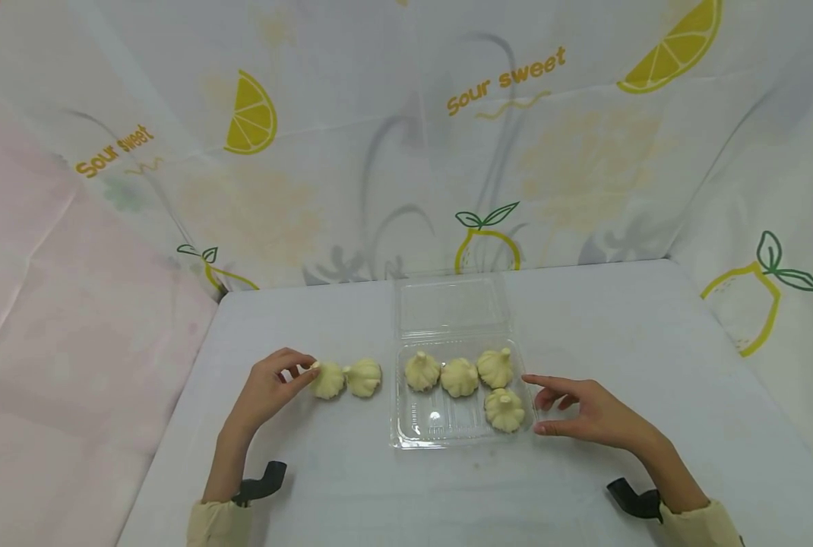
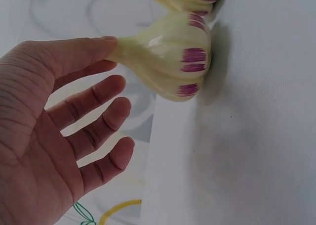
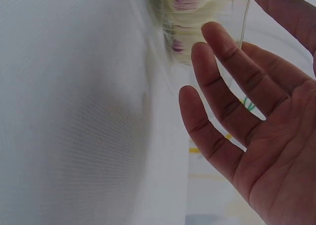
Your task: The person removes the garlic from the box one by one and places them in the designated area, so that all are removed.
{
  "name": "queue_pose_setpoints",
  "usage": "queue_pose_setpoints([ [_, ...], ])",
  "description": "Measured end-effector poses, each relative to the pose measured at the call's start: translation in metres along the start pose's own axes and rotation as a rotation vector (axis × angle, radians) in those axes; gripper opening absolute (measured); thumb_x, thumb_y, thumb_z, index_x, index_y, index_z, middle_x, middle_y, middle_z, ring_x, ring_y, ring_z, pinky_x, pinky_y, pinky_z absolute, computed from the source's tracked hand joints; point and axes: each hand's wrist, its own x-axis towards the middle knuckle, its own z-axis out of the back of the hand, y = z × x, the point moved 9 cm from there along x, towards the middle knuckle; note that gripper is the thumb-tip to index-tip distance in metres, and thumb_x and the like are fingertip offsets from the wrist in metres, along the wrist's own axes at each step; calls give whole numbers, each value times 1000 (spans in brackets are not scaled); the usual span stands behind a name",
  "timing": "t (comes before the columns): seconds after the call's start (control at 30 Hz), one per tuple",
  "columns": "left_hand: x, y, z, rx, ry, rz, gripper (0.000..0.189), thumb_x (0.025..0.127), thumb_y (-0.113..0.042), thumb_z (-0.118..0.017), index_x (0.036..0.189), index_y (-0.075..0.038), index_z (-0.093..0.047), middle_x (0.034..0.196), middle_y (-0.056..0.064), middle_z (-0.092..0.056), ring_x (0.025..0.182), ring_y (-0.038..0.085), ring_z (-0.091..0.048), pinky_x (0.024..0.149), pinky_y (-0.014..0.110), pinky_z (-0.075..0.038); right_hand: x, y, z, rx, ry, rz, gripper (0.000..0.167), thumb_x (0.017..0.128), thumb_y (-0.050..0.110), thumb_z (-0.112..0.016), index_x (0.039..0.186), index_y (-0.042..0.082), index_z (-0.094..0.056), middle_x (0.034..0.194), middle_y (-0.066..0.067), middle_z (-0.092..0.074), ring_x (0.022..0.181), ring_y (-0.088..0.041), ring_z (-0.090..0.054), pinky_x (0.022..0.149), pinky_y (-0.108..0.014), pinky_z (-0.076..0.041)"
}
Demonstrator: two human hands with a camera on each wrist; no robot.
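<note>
My left hand (image 1: 273,384) pinches the stem of a pale garlic bulb (image 1: 328,381) between thumb and forefinger. In the left wrist view this garlic bulb (image 2: 170,57) has purple streaks near its base, and the other fingers of my left hand (image 2: 64,121) are loosely bent, off the bulb. A second garlic bulb (image 1: 363,378) lies just right of it on the table. Further right, a clear plastic box (image 1: 416,429) with its lid open holds several garlic bulbs (image 1: 460,377). Beside the box's right wall is my right hand (image 1: 587,414), fingers spread and loosely extended; contact is unclear.
The transparent lid (image 1: 453,305) lies folded back toward the rear wall. A white cloth covers the table (image 1: 338,486). Lemon-printed fabric (image 1: 352,152) hangs behind and at the sides. Black wrist mounts (image 1: 263,482) sit on both forearms.
</note>
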Motion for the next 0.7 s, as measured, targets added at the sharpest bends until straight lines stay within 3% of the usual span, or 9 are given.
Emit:
queue_pose_setpoints([
  [0.4,1,-4,-5,-8,35,18,14,85,-14,-79,99,-13,-75,89,-4,-67,75,16,-58,58,26,-48,-1,-1,-1,22,7,-9,69,84,25,-81,143,8,-51,100,2,-68,91,-16,-65,75,-35,-54],
  [0.7,-1,-9,-5,-12,30,-42,22,82,-8,-81,103,-10,-73,88,-2,-66,72,13,-57,57,25,-47,-1,-2,0,27,4,-7,67,85,26,-80,142,6,-51,100,3,-69,91,-15,-65,75,-35,-54],
])
